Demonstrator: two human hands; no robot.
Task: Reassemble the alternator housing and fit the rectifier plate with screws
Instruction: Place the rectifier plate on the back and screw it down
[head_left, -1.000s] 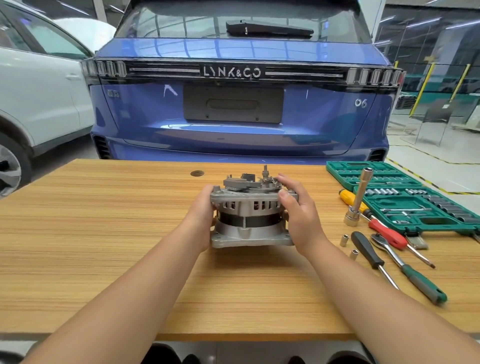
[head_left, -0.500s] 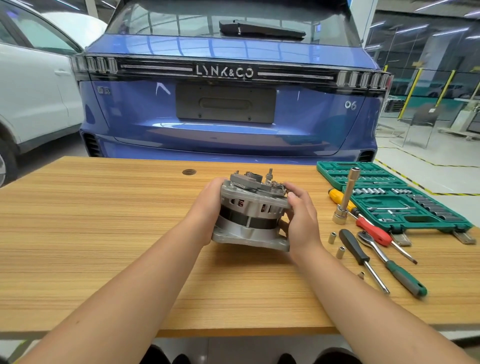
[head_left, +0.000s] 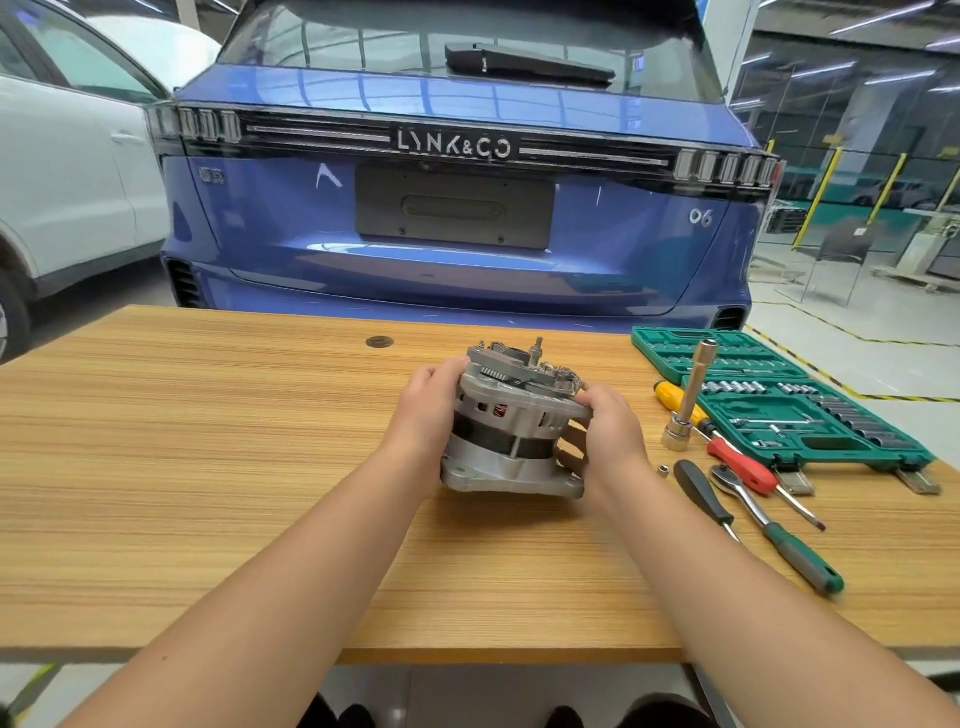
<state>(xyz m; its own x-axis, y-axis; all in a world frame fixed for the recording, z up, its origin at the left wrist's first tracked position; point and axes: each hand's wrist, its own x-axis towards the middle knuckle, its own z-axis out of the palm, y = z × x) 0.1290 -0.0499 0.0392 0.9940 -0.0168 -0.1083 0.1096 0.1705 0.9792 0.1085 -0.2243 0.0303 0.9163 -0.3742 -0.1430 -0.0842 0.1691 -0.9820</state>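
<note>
A silver alternator (head_left: 511, 431) with a dark band round its middle stands tilted on the wooden table (head_left: 208, 467), its top leaning toward me and to the right. The rectifier plate (head_left: 524, 364) with a threaded stud sits on top of it. My left hand (head_left: 428, 410) grips the housing's left side. My right hand (head_left: 610, 431) grips its right side, thumb on the upper rim and fingers under the flange.
Right of the alternator stands a socket driver (head_left: 688, 402) upright, with a small loose socket (head_left: 662, 471), a black screwdriver (head_left: 704, 499), a ratchet with green handle (head_left: 779, 530), a red screwdriver (head_left: 748, 470) and an open green socket case (head_left: 810, 410). A blue car (head_left: 457, 197) is parked behind the table.
The alternator, level on the table a second ago, has been tipped up on its left side by both hands. My right fingers have slid from its top rim to under its side.
</note>
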